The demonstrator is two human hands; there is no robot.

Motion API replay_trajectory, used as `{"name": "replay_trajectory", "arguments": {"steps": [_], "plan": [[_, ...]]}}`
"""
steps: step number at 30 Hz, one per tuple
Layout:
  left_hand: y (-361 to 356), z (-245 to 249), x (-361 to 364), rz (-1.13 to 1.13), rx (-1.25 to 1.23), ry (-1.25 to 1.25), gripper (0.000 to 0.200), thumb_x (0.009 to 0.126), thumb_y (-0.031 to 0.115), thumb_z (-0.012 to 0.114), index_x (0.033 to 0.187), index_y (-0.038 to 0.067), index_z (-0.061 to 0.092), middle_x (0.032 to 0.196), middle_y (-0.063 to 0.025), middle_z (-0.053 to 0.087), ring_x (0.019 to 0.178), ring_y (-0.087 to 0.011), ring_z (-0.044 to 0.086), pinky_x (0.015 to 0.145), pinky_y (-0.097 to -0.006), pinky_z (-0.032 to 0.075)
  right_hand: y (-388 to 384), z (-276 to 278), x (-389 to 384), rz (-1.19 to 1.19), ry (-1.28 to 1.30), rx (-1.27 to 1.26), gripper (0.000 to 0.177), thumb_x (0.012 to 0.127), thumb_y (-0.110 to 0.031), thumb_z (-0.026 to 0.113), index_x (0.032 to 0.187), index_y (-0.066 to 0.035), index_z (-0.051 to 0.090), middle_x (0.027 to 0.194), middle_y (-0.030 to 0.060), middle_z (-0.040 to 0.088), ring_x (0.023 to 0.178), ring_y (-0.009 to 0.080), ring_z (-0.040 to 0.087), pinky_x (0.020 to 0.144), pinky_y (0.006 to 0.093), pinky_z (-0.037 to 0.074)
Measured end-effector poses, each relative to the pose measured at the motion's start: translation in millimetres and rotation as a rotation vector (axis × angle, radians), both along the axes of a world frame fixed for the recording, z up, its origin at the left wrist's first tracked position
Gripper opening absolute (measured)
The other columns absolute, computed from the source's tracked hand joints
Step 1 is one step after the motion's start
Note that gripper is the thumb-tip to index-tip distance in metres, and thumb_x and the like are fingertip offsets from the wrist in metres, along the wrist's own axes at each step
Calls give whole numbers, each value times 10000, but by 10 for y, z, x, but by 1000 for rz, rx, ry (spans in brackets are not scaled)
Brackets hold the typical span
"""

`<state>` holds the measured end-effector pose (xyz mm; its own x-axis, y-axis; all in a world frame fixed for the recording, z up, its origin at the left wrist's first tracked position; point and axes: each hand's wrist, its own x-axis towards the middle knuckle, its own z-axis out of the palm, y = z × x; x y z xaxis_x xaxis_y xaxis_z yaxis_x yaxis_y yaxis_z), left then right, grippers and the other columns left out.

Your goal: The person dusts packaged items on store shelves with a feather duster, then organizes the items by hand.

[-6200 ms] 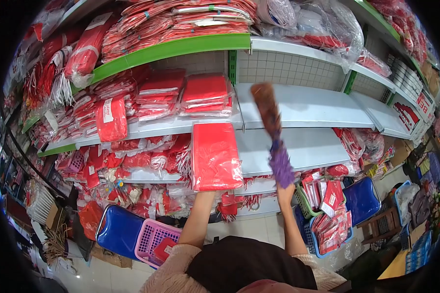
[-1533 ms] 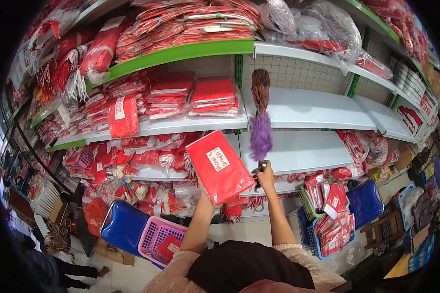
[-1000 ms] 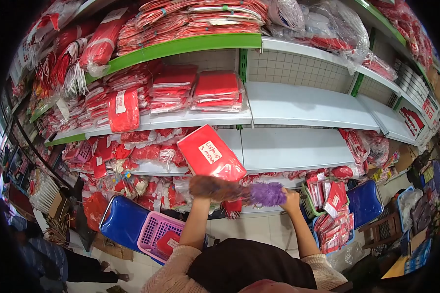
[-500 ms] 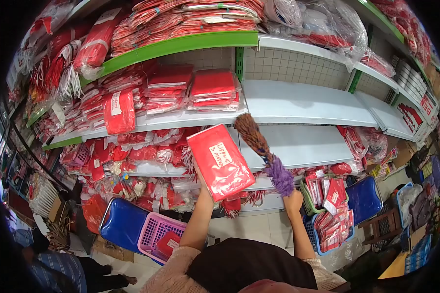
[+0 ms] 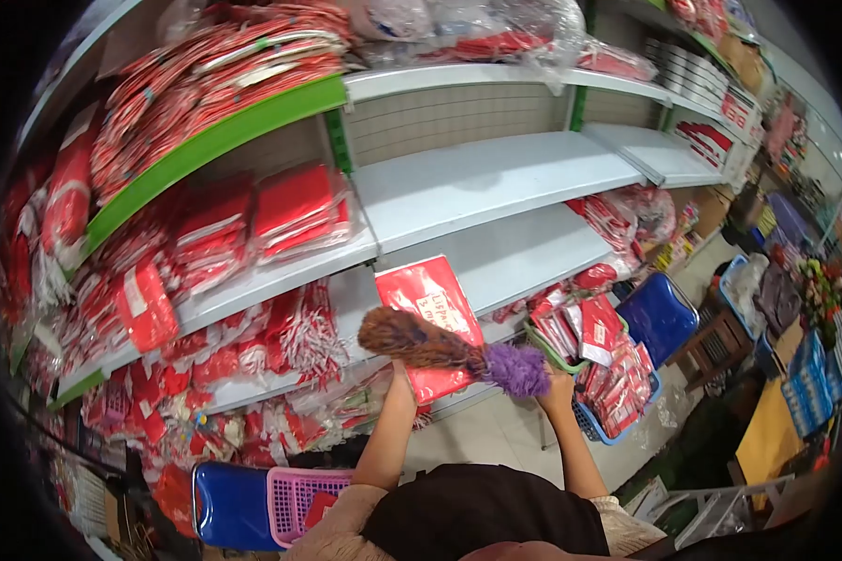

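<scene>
My left hand [image 5: 400, 381] is closed on the lower left edge of a flat red packet [image 5: 419, 285]. The packet is wrapped in clear plastic and bears a white handwritten label, partly covered now. In my right hand [image 5: 558, 391] is a feather duster [image 5: 430, 341], brown at its far end and purple near my fist; its handle is mostly hidden. The brown part overlaps the packet's face in this view. Behind the packet runs a pale shelf [image 5: 458, 192] with bare boards, and folded red packets [image 5: 295, 210] in plastic sit to the left.
Stacked red cloths [image 5: 243, 75] fill the green-edged upper shelf. Below on the left stand a blue chair [image 5: 226, 505] and a pink basket [image 5: 299, 481]. At the right are a blue basket [image 5: 617, 432] and a green basket [image 5: 543, 351] with red packets, and another blue chair [image 5: 660, 318].
The view has swung to the right. The duster has tipped from steep to nearly level and now crosses in front of the packet. Both hands keep their hold.
</scene>
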<state>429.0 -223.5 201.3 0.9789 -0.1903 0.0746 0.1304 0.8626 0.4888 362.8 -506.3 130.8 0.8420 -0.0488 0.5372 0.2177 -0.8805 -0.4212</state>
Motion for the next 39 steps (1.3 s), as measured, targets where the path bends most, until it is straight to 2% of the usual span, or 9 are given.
{"name": "replay_trajectory", "arguments": {"steps": [6,10,14,19,23,25,33,36,39], "plan": [[-527,-88,245,-124,1,20,799,820,706,326,1283,57,392,1198,-105,511,1086,-227,504,902,-363,436,-392,-95,52,-343,34,103,184,687,-195,642,771,-32,623,679,203,593,646,383,586,556,440,448],[-800,-106,400,-177,11,27,796,823,703,325,1284,57,391,1200,-106,511,1088,-226,503,902,-361,436,-610,-50,46,-45,15,119,171,688,-167,612,764,-14,617,746,217,604,664,401,580,578,447,455],[-959,-76,543,-202,11,30,793,825,700,325,1285,57,391,1201,-106,510,1090,-226,503,902,-360,437,-731,29,171,-203,116,35,187,703,-170,598,810,-17,613,729,223,599,669,416,579,579,454,455],[-959,47,732,-207,20,10,790,828,696,325,1286,56,390,1203,-107,510,1092,-225,502,902,-359,437,-900,180,514,-445,223,159,419,682,-192,629,1042,12,565,738,271,599,717,431,591,661,478,469],[-793,205,902,-200,37,-23,787,831,693,325,1287,56,390,1205,-107,509,1093,-225,502,903,-358,437,-554,853,1029,-166,15,504,571,707,-72,573,1231,13,363,978,326,565,922,451,563,801,436,446],[-671,301,975,-187,40,-37,785,832,692,324,1288,56,389,1206,-108,509,1094,-225,502,903,-357,437,-439,973,1429,6,-174,443,556,708,-14,529,1233,11,346,969,319,566,913,460,558,796,444,443],[-228,589,1115,-151,54,-86,779,837,686,324,1290,56,388,1209,-109,508,1097,-224,501,903,-355,438,248,1753,2663,-96,228,-2,505,701,-31,533,1193,5,427,972,299,574,918,410,569,784,480,429],[-142,661,1148,-146,60,-95,777,838,684,324,1291,56,388,1210,-109,508,1098,-223,500,903,-354,438,194,1512,3078,-81,26,-77,433,731,-101,561,1146,1,491,935,253,595,880,367,581,765,436,441],[-67,743,1191,-143,69,-113,775,840,682,324,1292,56,387,1211,-110,508,1099,-223,500,903,-353,438,684,1980,2325,-267,-529,-178,424,761,-174,594,1137,4,515,911,223,599,818,349,569,758,396,441]]}}
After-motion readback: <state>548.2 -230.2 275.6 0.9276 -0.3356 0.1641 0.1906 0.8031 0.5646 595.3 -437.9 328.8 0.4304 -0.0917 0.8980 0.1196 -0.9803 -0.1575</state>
